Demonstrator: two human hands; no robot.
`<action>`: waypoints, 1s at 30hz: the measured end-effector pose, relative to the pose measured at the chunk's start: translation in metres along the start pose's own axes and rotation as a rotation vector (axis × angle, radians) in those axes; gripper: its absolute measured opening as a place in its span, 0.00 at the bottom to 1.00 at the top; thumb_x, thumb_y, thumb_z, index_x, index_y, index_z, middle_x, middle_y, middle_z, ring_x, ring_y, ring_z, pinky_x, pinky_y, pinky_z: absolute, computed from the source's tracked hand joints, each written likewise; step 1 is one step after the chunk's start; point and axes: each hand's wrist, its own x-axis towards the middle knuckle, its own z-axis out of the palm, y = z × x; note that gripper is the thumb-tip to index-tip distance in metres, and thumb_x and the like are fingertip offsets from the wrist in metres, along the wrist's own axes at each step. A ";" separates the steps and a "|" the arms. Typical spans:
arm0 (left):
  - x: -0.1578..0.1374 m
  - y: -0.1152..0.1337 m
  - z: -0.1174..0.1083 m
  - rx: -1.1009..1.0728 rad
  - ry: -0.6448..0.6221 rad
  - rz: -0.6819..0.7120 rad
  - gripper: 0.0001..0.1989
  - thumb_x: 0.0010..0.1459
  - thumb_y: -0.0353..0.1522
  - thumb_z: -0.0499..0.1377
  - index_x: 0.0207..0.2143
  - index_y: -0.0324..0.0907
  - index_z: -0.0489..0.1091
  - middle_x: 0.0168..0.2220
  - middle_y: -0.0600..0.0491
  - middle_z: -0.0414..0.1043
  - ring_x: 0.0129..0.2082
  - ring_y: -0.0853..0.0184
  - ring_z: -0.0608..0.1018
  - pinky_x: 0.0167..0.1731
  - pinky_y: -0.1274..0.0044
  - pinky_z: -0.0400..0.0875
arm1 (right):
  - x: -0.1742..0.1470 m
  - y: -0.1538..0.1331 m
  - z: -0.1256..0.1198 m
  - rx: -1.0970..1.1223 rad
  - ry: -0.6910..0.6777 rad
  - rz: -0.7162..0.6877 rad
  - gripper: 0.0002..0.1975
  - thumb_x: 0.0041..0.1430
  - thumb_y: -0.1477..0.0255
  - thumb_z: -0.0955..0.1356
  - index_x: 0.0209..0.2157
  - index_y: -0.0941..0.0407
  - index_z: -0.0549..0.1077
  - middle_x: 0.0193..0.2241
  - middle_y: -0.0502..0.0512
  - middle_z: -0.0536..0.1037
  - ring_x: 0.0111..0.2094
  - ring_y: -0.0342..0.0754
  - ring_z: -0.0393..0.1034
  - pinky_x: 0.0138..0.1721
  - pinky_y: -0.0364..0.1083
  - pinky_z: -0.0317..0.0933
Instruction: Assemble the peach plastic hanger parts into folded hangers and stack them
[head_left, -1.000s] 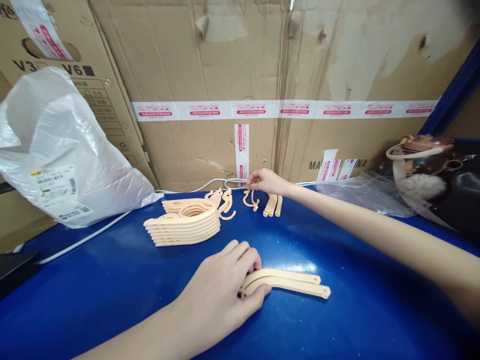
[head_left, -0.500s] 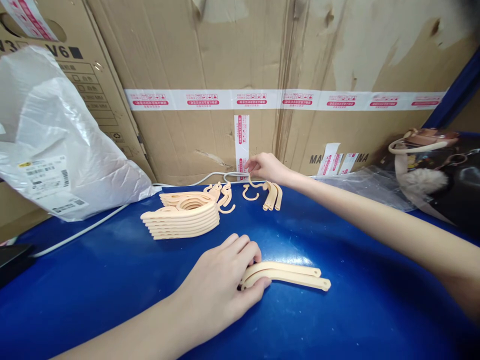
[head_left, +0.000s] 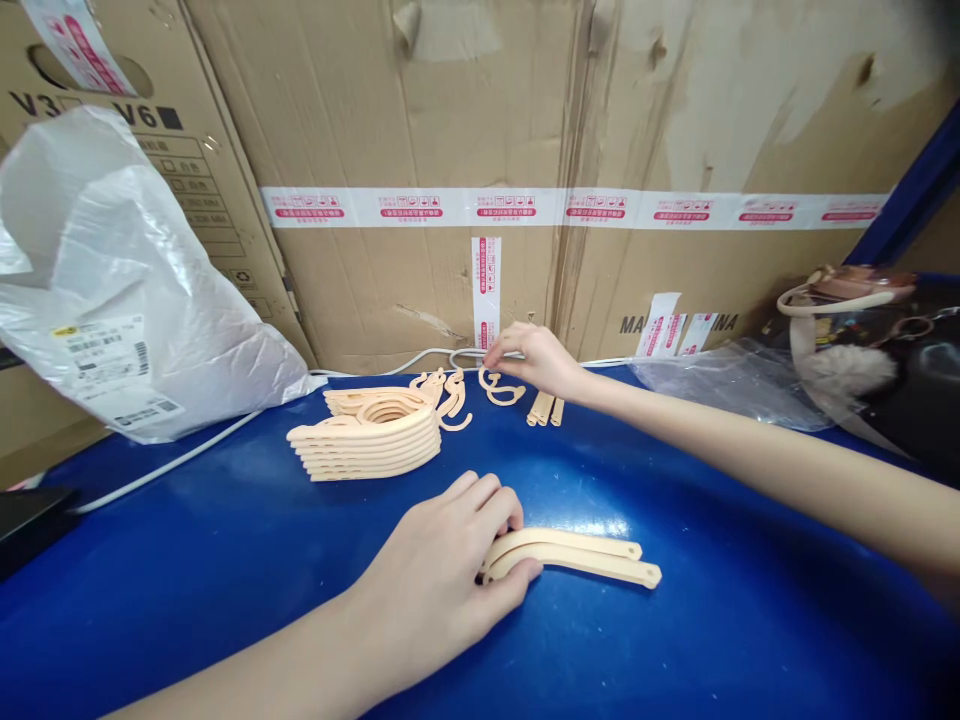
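My left hand is closed round one end of two curved cream hanger arms, which lie side by side on the blue table. At the back, my right hand pinches a small cream hanger hook between thumb and fingers. Another hook is just below it; whether the two touch I cannot tell. Loose hanger arms lie under my right wrist, partly hidden by it. A neat stack of folded hangers sits left of centre, with several hooks at its right end.
A white plastic parcel bag leans at the left by a cardboard box. A large carton walls off the back, with a white cable along its foot. Clear plastic film and a dark bag with a pompom are at the right.
My right hand has shifted slightly left and down with the hook, closer to the hook below. My left hand keeps its hold on the two arms. The view has tilted slightly.
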 end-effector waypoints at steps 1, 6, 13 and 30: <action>0.000 0.000 0.000 0.001 0.001 0.003 0.04 0.59 0.33 0.57 0.35 0.43 0.63 0.34 0.56 0.66 0.35 0.64 0.69 0.31 0.74 0.61 | -0.004 0.001 0.002 0.009 -0.009 -0.025 0.05 0.55 0.80 0.70 0.29 0.57 0.78 0.33 0.52 0.80 0.39 0.48 0.71 0.46 0.47 0.59; 0.000 0.000 0.000 -0.001 0.004 0.014 0.04 0.59 0.33 0.57 0.35 0.43 0.64 0.34 0.56 0.66 0.35 0.64 0.69 0.31 0.74 0.61 | -0.008 0.008 0.000 0.032 0.015 -0.053 0.06 0.51 0.82 0.71 0.28 0.57 0.77 0.29 0.51 0.79 0.35 0.48 0.70 0.42 0.47 0.58; 0.000 0.000 0.000 -0.012 0.001 -0.013 0.04 0.59 0.33 0.57 0.35 0.43 0.63 0.34 0.56 0.66 0.35 0.64 0.69 0.31 0.74 0.61 | -0.004 0.011 0.004 0.066 0.081 -0.029 0.09 0.49 0.85 0.69 0.23 0.58 0.74 0.25 0.49 0.74 0.32 0.46 0.67 0.37 0.44 0.58; -0.001 -0.003 0.001 -0.014 -0.002 0.003 0.04 0.59 0.34 0.56 0.35 0.44 0.63 0.34 0.56 0.66 0.35 0.64 0.70 0.30 0.74 0.61 | 0.000 0.022 0.026 0.039 -0.147 0.001 0.06 0.61 0.71 0.68 0.35 0.61 0.73 0.34 0.52 0.76 0.34 0.45 0.72 0.38 0.47 0.67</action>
